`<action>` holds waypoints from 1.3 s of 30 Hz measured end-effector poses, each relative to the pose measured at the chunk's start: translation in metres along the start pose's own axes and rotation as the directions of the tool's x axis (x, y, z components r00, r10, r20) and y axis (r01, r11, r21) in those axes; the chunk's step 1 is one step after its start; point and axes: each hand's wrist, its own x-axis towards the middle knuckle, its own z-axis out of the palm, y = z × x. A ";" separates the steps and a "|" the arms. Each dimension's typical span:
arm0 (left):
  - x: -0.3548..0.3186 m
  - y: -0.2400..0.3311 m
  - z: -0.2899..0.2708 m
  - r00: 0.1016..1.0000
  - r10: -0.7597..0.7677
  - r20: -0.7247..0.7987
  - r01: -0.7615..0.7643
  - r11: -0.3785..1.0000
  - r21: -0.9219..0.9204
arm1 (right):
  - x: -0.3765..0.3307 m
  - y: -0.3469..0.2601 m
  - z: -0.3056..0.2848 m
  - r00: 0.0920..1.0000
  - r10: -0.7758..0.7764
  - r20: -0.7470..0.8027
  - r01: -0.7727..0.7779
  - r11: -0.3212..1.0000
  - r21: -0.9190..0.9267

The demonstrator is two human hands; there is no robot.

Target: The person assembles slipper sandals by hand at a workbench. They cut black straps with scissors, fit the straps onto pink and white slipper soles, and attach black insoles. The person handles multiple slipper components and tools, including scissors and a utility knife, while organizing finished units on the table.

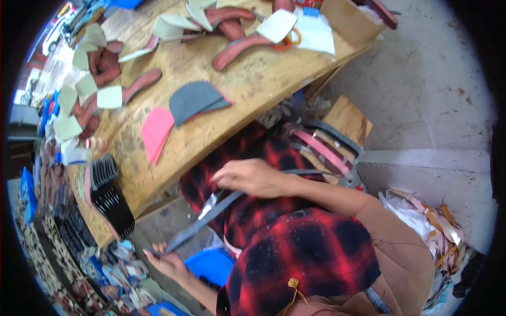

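Observation:
A long grey strip (pixel 196 227) stretches slantwise across my lap between my two hands. My left hand (pixel 169 263), at the lower left, pinches the strip's lower end between thumb and fingers. Farther up, my right hand (pixel 250 178) is closed above the strip, palm down, with its fingers curled. Beneath those fingers, alongside the strip, shows a shiny silver piece (pixel 207 205); it is blurred, and I cannot tell its kind or how it is held. Past my right wrist, the grey strip continues to the right. A red and black plaid cloth covers my lap.
The wooden table (pixel 153 184) ahead bears a grey stack of cut pieces (pixel 195 101), pink pieces (pixel 157 131) and reddish shoe parts (pixel 240 51) with pale flaps. Black curved pieces (pixel 113 200) line its left end. A wooden block (pixel 345 121) and blue bin (pixel 211 265) flank me.

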 end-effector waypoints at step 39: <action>-0.069 -0.141 0.337 0.413 -0.414 0.812 -0.177 0.837 0.517 | -0.061 -0.001 -0.114 0.856 -0.192 -0.480 -0.058 0.887 -0.458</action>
